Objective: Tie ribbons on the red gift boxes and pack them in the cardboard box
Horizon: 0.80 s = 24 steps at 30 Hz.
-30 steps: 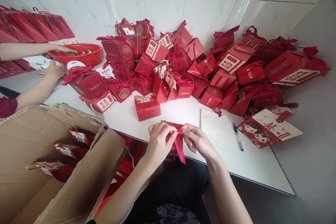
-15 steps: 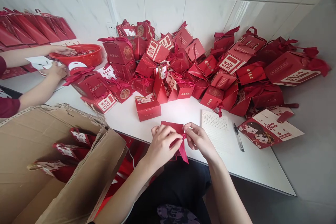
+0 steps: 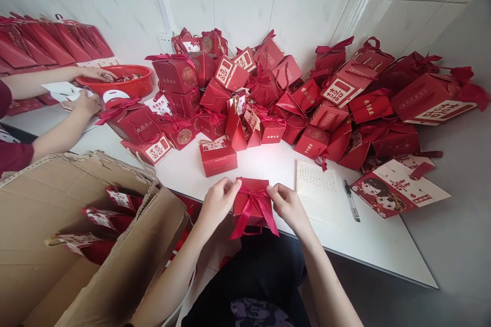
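Note:
A small red box (image 3: 251, 187) stands at the table's front edge, with a pink-red ribbon (image 3: 253, 204) tied in a bow on its near side and two tails hanging down. My left hand (image 3: 220, 202) pinches the bow's left loop by the box's upper left corner. On the other side, my right hand (image 3: 287, 207) pinches the right loop between thumb and finger. Just behind is another red box (image 3: 219, 161) with a printed white top, touched by neither hand.
Red gift boxes (image 3: 264, 84) are heaped along the wall. To the right lie a notebook (image 3: 316, 189), a pen (image 3: 352, 202) and a printed box (image 3: 399, 189). A cardboard carton (image 3: 115, 245) stands front left. Another person's hand reaches into a red basin (image 3: 134, 84).
My hands have moved apart, the left one leftward, from close together over the ribbon. The bow now shows spread open, with both tails visible. The other person's hands have barely moved.

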### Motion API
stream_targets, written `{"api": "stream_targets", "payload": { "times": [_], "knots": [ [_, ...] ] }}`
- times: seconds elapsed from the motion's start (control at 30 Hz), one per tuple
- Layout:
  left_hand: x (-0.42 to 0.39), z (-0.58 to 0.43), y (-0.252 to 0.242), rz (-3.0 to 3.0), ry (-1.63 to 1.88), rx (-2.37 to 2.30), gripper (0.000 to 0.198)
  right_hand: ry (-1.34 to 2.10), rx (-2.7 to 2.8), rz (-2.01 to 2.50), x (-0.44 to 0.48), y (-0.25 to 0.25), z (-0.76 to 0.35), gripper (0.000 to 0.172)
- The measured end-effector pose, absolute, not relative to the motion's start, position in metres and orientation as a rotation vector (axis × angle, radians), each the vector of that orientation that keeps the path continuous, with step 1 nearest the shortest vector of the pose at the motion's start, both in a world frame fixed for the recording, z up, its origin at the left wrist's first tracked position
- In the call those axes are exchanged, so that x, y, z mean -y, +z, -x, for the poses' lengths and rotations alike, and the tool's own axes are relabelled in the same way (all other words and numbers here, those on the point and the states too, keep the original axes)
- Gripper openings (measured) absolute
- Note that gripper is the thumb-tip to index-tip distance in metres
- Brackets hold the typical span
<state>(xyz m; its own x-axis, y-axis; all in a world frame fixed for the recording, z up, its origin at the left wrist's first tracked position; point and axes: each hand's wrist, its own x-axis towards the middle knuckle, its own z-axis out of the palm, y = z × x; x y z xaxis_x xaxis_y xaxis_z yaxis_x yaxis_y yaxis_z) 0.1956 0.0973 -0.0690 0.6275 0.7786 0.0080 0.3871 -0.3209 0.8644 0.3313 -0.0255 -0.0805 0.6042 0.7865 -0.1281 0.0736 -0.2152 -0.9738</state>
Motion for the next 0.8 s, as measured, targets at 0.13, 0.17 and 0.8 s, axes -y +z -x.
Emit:
{"api": "stream_targets", "payload": {
  "times": [0.13, 0.17, 0.8],
  "knots": [
    [-0.09, -0.199, -0.073, -1.825, 0.658, -0.814, 0.037, 0.861, 0.595, 1.55, 0.026, -0.087, -0.328, 0.046],
    [-0.087, -0.199, -0.075, -1.801, 0.682, -0.819, 0.036, 0.873, 0.57, 1.529, 0.027, -0.088, -0.327, 0.046],
    [-0.084, -0.193, -0.092, -1.677, 0.642, -0.821, 0.029, 0.872, 0.427, 1.429, 0.034, -0.106, -0.332, 0.044]
  ]
}}
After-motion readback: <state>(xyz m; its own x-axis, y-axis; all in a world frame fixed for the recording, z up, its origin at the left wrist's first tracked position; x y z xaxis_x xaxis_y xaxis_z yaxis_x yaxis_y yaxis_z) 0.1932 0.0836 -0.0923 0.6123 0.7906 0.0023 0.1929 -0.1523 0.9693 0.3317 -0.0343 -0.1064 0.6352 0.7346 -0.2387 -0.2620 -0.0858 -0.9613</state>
